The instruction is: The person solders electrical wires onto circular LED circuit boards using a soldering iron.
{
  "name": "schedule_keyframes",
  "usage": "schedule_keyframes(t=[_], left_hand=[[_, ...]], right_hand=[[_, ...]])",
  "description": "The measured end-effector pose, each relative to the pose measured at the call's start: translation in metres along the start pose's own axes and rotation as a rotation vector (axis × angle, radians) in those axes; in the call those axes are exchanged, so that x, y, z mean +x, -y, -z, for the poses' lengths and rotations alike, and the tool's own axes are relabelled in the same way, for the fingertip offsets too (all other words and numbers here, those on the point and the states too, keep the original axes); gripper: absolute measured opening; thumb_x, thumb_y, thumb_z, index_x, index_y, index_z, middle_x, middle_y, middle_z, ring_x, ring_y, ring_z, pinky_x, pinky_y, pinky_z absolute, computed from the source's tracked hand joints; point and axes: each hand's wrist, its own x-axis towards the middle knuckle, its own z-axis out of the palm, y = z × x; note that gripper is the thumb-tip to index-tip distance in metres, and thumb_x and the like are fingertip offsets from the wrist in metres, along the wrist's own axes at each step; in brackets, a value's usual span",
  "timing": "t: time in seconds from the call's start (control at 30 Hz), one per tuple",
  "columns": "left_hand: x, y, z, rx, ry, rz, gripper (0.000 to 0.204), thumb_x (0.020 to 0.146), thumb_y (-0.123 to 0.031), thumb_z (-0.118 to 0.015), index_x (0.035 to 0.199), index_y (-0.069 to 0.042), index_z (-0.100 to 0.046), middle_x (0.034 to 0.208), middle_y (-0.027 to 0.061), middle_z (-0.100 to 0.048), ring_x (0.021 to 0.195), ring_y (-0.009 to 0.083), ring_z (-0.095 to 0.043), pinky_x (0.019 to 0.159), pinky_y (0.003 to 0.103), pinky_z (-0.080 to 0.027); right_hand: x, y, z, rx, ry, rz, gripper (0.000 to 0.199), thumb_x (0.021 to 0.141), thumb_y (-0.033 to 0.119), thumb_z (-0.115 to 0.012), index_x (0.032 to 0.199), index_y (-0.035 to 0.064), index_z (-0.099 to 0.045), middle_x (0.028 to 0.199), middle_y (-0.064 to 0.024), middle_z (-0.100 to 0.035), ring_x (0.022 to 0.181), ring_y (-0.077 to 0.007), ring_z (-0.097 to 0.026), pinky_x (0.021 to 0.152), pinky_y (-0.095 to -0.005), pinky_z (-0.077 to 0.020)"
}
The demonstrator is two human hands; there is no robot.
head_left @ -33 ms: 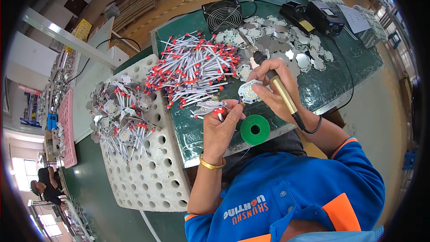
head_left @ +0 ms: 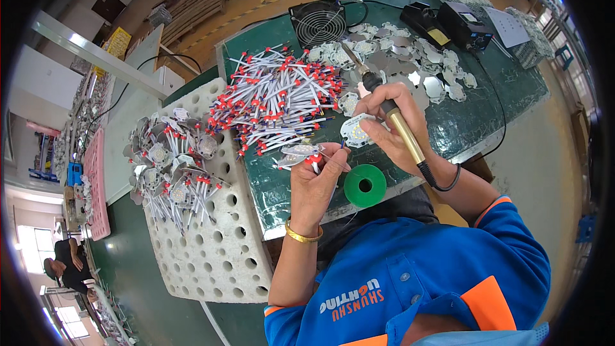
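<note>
Green matting covers the tabletop (head_left: 487, 115), and on it the right hand (head_left: 391, 125) is curled tight around the yellow handle of a soldering iron (head_left: 384, 112), whose shaft runs up and away past the knuckles. Just below that hand's fingers lies a small round white LED board (head_left: 356, 131), touching them. The left hand (head_left: 317, 182) sits just beside it, fingers pinched closed on a thin wire (head_left: 330, 154) whose end reaches toward the board. A green solder spool (head_left: 365, 186) rests close under both hands. Beyond the left hand spreads a heap of white wires with red ends (head_left: 275, 99); beyond the right hand lie scattered silvery boards (head_left: 410, 57). Far left of the left hand, finished pieces (head_left: 173, 166) pile on a perforated white tray (head_left: 218, 256).
</note>
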Motion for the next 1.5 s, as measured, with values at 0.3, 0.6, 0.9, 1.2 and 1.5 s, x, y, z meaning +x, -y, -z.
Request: schedule_keyframes(t=[0.3, 0.6, 0.9, 1.2, 1.5], left_hand=[[0.005, 0.001, 0.003, -0.120, 0.063, -0.003, 0.015, 0.086, -0.011, -0.059, 0.095, 0.000, -0.060, 0.088, 0.0053, -0.061, 0.069, 0.0078, -0.052, 0.065, 0.021, -0.041], [0.011, 0.000, 0.002, -0.044, 0.096, 0.053, 0.014, 0.086, -0.013, -0.059, 0.093, 0.000, -0.060, 0.082, 0.0013, -0.059, 0.066, 0.0064, -0.050, 0.060, 0.021, -0.040], [0.009, 0.008, 0.000, -0.123, 0.080, 0.137, 0.014, 0.087, -0.013, -0.059, 0.096, -0.003, -0.057, 0.075, -0.0002, -0.058, 0.064, 0.0061, -0.050, 0.056, 0.019, -0.038], [0.018, 0.006, 0.004, -0.361, 0.023, 0.080, 0.016, 0.086, -0.016, -0.060, 0.095, -0.003, -0.059, 0.074, 0.0011, -0.060, 0.059, 0.0044, -0.050, 0.052, 0.017, -0.038], [0.014, -0.011, 0.004, -0.075, -0.047, -0.025, 0.013, 0.082, -0.011, -0.062, 0.091, -0.001, -0.061, 0.074, 0.0025, -0.060, 0.062, 0.0064, -0.052, 0.056, 0.019, -0.038]], right_hand=[[0.003, -0.005, 0.001, -0.028, -0.030, 0.076, 0.024, 0.079, 0.000, -0.062, 0.096, 0.0045, -0.046, 0.088, -0.0060, -0.056, 0.074, -0.0094, -0.051, 0.067, -0.0238, -0.0436], [0.006, -0.004, 0.006, 0.017, 0.034, 0.126, 0.023, 0.079, 0.001, -0.063, 0.094, 0.0044, -0.047, 0.082, -0.0062, -0.056, 0.068, -0.0126, -0.054, 0.062, -0.0259, -0.0444], [0.007, 0.008, 0.013, -0.326, 0.249, 0.517, 0.029, 0.068, 0.001, -0.064, 0.093, 0.0049, -0.050, 0.072, -0.0077, -0.053, 0.060, -0.0238, -0.053, 0.052, -0.0331, -0.0427], [-0.010, 0.008, 0.010, -0.445, 0.377, 0.587, 0.024, 0.069, 0.004, -0.061, 0.093, 0.0061, -0.056, 0.069, -0.0082, -0.048, 0.057, -0.0245, -0.050, 0.046, -0.0328, -0.0397], [0.031, 0.005, 0.006, -0.328, 0.027, 0.392, 0.019, 0.076, -0.002, -0.062, 0.090, 0.0040, -0.050, 0.079, -0.0078, -0.058, 0.066, -0.0248, -0.059, 0.057, -0.0309, -0.0458]])
